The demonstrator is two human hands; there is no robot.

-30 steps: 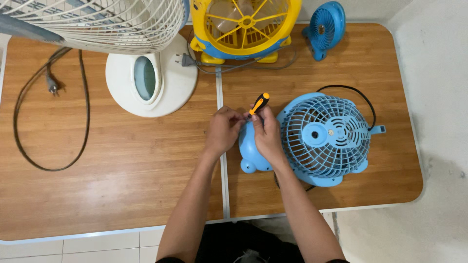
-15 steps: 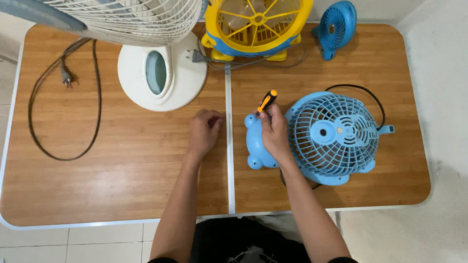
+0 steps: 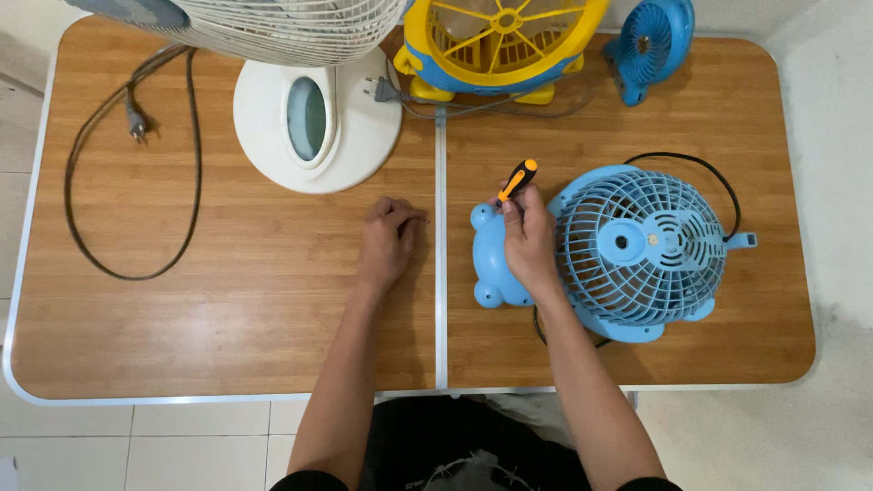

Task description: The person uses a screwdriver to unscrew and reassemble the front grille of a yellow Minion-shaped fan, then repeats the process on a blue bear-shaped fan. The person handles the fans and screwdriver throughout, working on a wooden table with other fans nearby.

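The right hand (image 3: pixel 529 238) is closed around an orange-and-black screwdriver (image 3: pixel 519 178), over the base of the blue fan (image 3: pixel 637 250) lying just right of it. Left of it, the left hand (image 3: pixel 389 239) rests loosely curled, knuckles bent, on the bench (image 3: pixel 227 318).

Bare wood left of the table seam (image 3: pixel 440 300), from the left hand (image 3: pixel 389 244) out to the black cord loop (image 3: pixel 118 200). Behind: white fan base (image 3: pixel 314 123), yellow fan (image 3: pixel 496 45). Right half crowded by the blue fan (image 3: pixel 637 250); narrow strip along its front edge.
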